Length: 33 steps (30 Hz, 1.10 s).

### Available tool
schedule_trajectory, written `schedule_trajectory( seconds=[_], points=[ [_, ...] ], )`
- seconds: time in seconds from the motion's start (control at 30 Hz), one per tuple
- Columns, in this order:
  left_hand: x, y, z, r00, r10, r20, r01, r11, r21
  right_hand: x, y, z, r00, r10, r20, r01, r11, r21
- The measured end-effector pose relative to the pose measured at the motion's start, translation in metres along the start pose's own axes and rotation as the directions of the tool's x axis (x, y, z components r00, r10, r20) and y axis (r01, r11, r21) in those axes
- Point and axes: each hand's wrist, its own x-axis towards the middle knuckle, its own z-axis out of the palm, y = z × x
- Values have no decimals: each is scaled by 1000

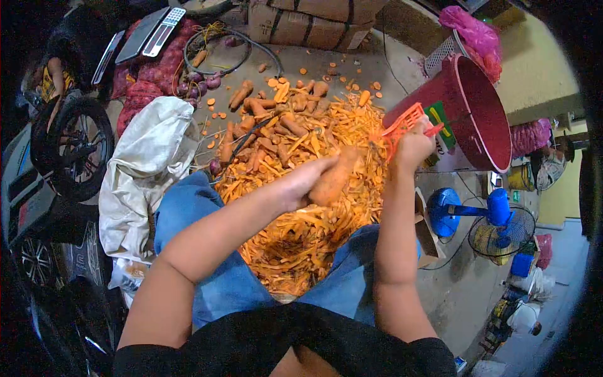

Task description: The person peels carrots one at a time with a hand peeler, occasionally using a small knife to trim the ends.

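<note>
over the middle of the heap, the left hand [301, 186] is curled around the thick end of a large carrot [336, 179], closed as far as its width allows, with some fingers hidden beneath. toward two o'clock, the right hand [414, 148] is folded tightly around an orange plastic tool [405, 122], held apart from the carrot. the work looks well along but unfinished: a broad bed of cut strips [282, 254] spreads between the knees down to six o'clock, while many whole carrots [292, 125] lie from ten to twelve o'clock and seem to be what is left. the held carrot tilts, its far end toward one o'clock. it looks thick and dull orange, slightly blurred, so how much of its surface is worked cannot be told. the strips are bright, thin and tangled.
</note>
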Motion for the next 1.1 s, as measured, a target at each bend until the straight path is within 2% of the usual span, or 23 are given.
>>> schedule_trajectory(
  seconds=[0.03, 0.1, 0.17, 0.27, 0.3, 0.33, 0.37, 0.4, 0.47, 0.5, 0.57, 0.6, 0.63, 0.67, 0.73, 0.77, 0.83, 0.87, 0.93, 1.0, 1.03, 1.07, 1.1],
  points=[
    [11, -3, -8, 1000, -15, -24, 13, 995, -100, -9, -1, 1, 1000, -1, 2, 1, 1000, -2],
    [20, -5, -16, 1000, 4, -30, -11, 971, -240, -43, -4, 10, 975, -90, 202, 64, 989, 134],
    [29, -14, -21, 999, 39, -11, -41, 983, -179, -84, -32, 12, 912, -215, 350, 278, 950, -140],
    [11, -15, -5, 997, 72, -14, -73, 992, -101, -57, -19, 15, 932, -152, 330, 217, 962, -168],
    [1, -9, 1, 1000, 27, 11, -27, 999, -19, -26, 9, 16, 897, -392, 206, 412, 909, -65],
    [-4, -7, 4, 999, -22, 30, 20, 998, 66, -11, -3, 11, 974, -189, 124, 209, 964, -165],
    [-2, -11, 2, 992, 58, 111, -74, 987, 143, -1, -4, 10, 993, -117, -6, 116, 990, -81],
    [-3, -9, 2, 992, 56, 110, -71, 987, 145, 3, -4, 5, 993, -115, -8, 114, 990, -81],
    [-4, 0, 1, 997, -80, -2, 80, 995, -51, 4, -6, -3, 995, 103, 16, -104, 992, 76],
    [3, -3, -5, 997, -75, 9, 75, 978, -195, -12, -19, 5, 996, 52, 74, -68, 967, 246],
    [22, -11, -17, 999, -23, 25, 28, 971, -238, -40, -11, 8, 937, -174, 302, 154, 984, 89],
    [26, -13, -19, 999, 26, 37, -15, 961, -275, -68, -25, 10, 916, -155, 370, 174, 985, -18],
    [14, -1, -4, 999, 37, -27, -43, 953, -300, -86, -38, 11, 892, -127, 434, 198, 972, -124],
    [17, -6, -6, 999, 36, -26, -42, 953, -300, -84, -32, 14, 893, -126, 433, 198, 972, -125],
    [20, -15, -8, 985, 169, -23, -170, 965, -198, -74, -18, 22, 913, -260, 316, 290, 955, -54],
    [16, -14, -8, 996, 79, -52, -82, 994, -67, -58, -22, 21, 956, -150, 251, 169, 984, -52],
    [-3, -1, 10, 999, 27, -22, -29, 995, -95, -17, -4, 19, 974, -194, 117, 198, 980, -24],
    [-7, 2, 15, 1000, -26, 12, 27, 992, -121, -13, 0, 14, 974, -194, 117, 198, 980, -25],
    [0, -1, 5, 1000, -17, 25, 21, 989, -148, -10, 3, 10, 999, 20, 37, -16, 996, -93],
    [9, -3, -4, 1000, -4, 10, 7, 959, -285, -13, 2, 8, 1000, -9, 24, 10, 999, -54],
    [8, -4, -8, 1000, 16, 2, -15, 987, -161, -10, -2, 8, 997, -80, -10, 79, 996, -48],
    [5, -5, -10, 1000, 17, 1, -17, 987, -160, -7, -5, 6, 988, -150, -45, 148, 988, -43],
    [-6, 2, -5, 994, -68, 84, 72, 996, -46, 8, 4, 0, 994, -94, -47, 92, 995, -38]
  ],
)
